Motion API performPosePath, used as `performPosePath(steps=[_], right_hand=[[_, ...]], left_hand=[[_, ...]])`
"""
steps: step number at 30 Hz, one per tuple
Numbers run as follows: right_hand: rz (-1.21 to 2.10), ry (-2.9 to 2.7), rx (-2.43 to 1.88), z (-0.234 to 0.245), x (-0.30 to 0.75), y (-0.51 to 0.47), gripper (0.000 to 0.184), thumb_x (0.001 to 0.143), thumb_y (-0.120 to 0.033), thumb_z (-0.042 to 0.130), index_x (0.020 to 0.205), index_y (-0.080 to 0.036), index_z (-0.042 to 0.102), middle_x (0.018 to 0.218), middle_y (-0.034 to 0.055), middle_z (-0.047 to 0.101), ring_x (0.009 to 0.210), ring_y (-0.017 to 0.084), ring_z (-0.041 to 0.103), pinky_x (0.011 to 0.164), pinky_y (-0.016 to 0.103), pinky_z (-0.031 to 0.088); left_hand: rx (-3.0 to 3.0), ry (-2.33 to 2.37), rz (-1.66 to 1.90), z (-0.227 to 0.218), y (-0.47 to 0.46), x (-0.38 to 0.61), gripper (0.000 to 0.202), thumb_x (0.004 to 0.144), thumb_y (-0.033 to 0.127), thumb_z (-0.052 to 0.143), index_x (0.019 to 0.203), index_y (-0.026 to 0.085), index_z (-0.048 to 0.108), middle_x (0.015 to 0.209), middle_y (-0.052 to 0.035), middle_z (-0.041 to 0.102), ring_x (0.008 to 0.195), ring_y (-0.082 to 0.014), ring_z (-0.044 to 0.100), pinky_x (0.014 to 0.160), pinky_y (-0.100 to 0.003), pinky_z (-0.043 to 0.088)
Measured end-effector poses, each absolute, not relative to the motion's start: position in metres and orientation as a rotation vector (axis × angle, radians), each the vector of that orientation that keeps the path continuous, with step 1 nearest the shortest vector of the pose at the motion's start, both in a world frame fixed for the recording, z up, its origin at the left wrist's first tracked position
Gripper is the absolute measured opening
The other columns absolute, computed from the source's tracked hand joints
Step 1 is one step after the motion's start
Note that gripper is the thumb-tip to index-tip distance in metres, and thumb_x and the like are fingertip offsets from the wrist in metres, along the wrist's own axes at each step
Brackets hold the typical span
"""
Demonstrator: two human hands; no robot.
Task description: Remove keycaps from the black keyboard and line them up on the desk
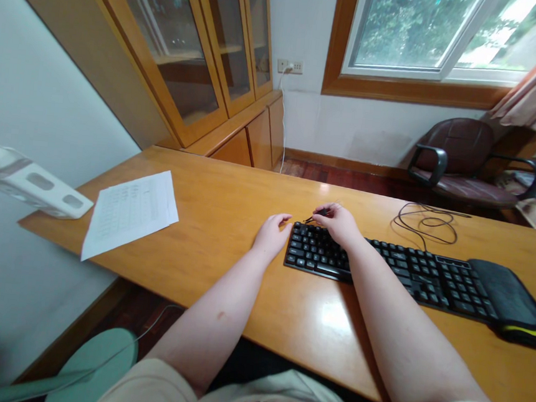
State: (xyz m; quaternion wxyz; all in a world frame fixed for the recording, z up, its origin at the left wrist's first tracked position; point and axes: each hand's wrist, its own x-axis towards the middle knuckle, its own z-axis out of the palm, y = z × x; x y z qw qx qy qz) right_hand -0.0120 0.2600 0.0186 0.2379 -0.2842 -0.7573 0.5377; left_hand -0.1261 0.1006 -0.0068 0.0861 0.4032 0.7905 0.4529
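While left hand (271,234) gapes, right hand (339,221) pinches a black object (322,212).

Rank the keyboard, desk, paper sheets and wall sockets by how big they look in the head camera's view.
1. Desk
2. Keyboard, though the right forearm covers part of it
3. Paper sheets
4. Wall sockets, which are farther away, so they may look smaller than they are

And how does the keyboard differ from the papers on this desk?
The keyboard is black; the papers are white. The keyboard has raised keys; the papers are flat with faint print. The right forearm crosses over the keyboard; the papers lie uncovered. Both lie on the desk.
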Motion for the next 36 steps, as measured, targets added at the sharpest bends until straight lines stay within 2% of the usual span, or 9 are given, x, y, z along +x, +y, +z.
performPosePath(steps=[4,7,12,19,25,29,36], right_hand=[[1.778,-1.885,-0.836,0.021,-0.011,0.259,0.020,0.066,-0.019,0.072,0.081,-0.015,0.060,0.072,0.0042,0.066,0.064,0.015,0.064,0.065,0.029,0.056],[1.883,-1.811,-0.814,0.022,-0.012,0.257,0.018,0.067,-0.019,0.072,0.080,-0.015,0.060,0.070,0.0044,0.066,0.064,0.015,0.065,0.065,0.029,0.056],[1.808,-1.848,-0.825,0.022,-0.012,0.257,0.019,0.068,-0.020,0.072,0.082,-0.014,0.060,0.068,0.0038,0.066,0.059,0.014,0.064,0.063,0.029,0.056],[1.552,-1.990,-0.753,0.024,-0.013,0.253,0.023,0.071,-0.029,0.070,0.088,-0.016,0.062,0.078,0.0046,0.067,0.065,0.014,0.066,0.066,0.030,0.057],[1.638,-1.930,-0.716,0.027,-0.015,0.247,0.019,0.074,-0.027,0.066,0.088,-0.016,0.060,0.077,0.0043,0.066,0.068,0.014,0.066,0.067,0.030,0.057],[1.682,-1.897,-0.682,0.029,-0.016,0.245,0.017,0.075,-0.026,0.063,0.087,-0.016,0.058,0.076,0.0035,0.064,0.070,0.015,0.066,0.063,0.028,0.057],[1.792,-1.823,-0.570,0.037,-0.013,0.239,0.024,0.072,-0.033,0.065,0.087,-0.016,0.058,0.073,0.0029,0.063,0.072,0.017,0.066,0.056,0.025,0.054]], left_hand=[[1.218,2.339,1.314,-0.007,0.101,-0.125,0.025,0.082,0.020,0.056,0.106,0.018,0.062,0.107,-0.0076,0.065,0.098,-0.0167,0.061,0.093,-0.032,0.046],[1.229,2.347,1.306,-0.007,0.102,-0.125,0.026,0.082,0.020,0.056,0.107,0.017,0.062,0.107,-0.0078,0.065,0.098,-0.0169,0.061,0.092,-0.033,0.047],[1.256,2.352,1.291,-0.009,0.102,-0.126,0.026,0.082,0.020,0.056,0.107,0.017,0.062,0.107,-0.0075,0.065,0.098,-0.0167,0.061,0.092,-0.032,0.046],[1.310,2.365,1.265,-0.009,0.102,-0.126,0.026,0.082,0.020,0.055,0.107,0.018,0.062,0.108,-0.0069,0.065,0.100,-0.0175,0.060,0.093,-0.032,0.046],[1.312,2.387,1.240,-0.006,0.102,-0.125,0.025,0.082,0.018,0.055,0.106,0.019,0.063,0.107,-0.0063,0.065,0.100,-0.0180,0.060,0.093,-0.033,0.046],[1.326,2.389,1.242,-0.006,0.102,-0.125,0.025,0.082,0.018,0.055,0.106,0.019,0.063,0.106,-0.0061,0.065,0.100,-0.0177,0.060,0.093,-0.032,0.045],[1.328,2.368,1.268,0.001,0.102,-0.122,0.023,0.084,0.023,0.054,0.104,0.020,0.064,0.106,-0.0059,0.066,0.101,-0.0183,0.059,0.093,-0.033,0.045]])
